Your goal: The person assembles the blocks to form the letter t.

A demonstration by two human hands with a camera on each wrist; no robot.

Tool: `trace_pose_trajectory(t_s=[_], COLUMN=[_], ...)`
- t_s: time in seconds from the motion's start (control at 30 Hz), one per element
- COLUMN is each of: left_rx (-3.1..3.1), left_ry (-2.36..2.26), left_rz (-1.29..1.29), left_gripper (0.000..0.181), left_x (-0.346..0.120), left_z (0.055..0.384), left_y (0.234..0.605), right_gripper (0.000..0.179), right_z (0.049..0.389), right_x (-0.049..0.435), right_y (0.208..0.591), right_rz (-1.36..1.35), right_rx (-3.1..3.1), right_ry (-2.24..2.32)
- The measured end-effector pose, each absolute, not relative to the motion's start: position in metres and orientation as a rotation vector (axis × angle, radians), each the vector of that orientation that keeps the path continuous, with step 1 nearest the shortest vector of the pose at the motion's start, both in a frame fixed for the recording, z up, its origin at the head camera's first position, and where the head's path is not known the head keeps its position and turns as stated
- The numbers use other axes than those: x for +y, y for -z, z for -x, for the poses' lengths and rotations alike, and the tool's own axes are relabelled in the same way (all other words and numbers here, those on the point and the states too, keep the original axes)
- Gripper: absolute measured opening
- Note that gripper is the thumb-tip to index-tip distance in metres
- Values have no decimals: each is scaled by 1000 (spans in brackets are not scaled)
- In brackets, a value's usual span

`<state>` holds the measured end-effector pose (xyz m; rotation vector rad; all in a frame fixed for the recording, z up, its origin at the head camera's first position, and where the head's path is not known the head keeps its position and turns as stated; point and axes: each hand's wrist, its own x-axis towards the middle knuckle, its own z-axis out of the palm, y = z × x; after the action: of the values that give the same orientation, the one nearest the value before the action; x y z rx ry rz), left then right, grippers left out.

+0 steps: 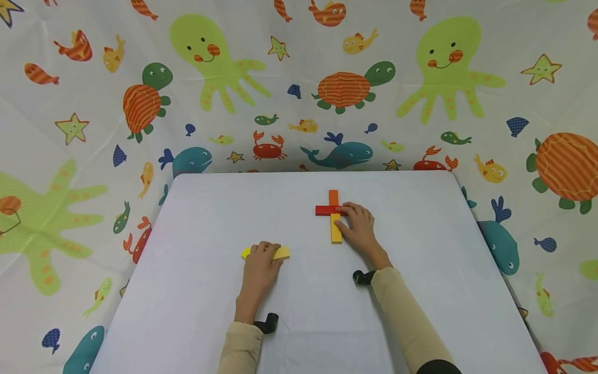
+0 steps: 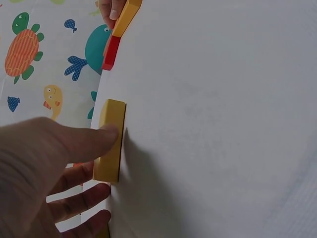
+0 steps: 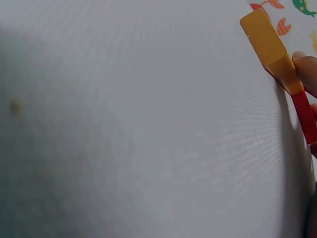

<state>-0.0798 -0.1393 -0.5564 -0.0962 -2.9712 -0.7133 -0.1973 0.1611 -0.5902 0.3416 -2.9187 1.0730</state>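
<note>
My left hand (image 1: 262, 264) grips a yellow block (image 2: 112, 144), its thumb on the near face and fingers behind. A brighter yellow end (image 1: 245, 253) shows on the far left side of this hand, partly hidden by it. Farther right on the table, flat blocks form a cross: an orange block (image 1: 334, 197) at the top, red (image 1: 324, 210) across the middle and a yellow-orange block (image 1: 336, 236) below. My right hand (image 1: 361, 228) holds the cross's right red arm, fingertips over it near the centre, thumb against the yellow-orange block. Its fingers partly cover that red arm.
The table (image 1: 196, 301) has a white cover and rounded far corners. Beyond its far and side edges hangs a cloth (image 1: 261, 119) printed with sea animals. A dark wrist camera (image 1: 268, 323) sits at the left wrist, another camera (image 1: 363, 278) at the right.
</note>
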Motion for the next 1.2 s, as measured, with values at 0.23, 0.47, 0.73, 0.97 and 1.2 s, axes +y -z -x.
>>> trace_pose_trajectory(t_s=[0.23,0.47,0.73,0.97,1.2], left_rx=[-2950,-2938,-2976,-3019,-3043], left_ry=[713,731,742,768,786], left_rz=[120,148,200,211,249], left_gripper=[36,34,33,33,32], left_x=[-140,-137,-122,-111,-100], left_z=[79,79,85,89,92], left_y=[559,556,551,552,552], right_gripper=[47,48,49,49,47], right_z=[196,196,202,203,204], right_x=[161,161,162,167,174], right_y=[590,589,590,589,587], right_rz=[-326,-336,-347,-406,-497], right_rx=[-2930,-2938,-2964,-3006,-3026], right_ry=[-1083,-1086,-1059,-998,-916])
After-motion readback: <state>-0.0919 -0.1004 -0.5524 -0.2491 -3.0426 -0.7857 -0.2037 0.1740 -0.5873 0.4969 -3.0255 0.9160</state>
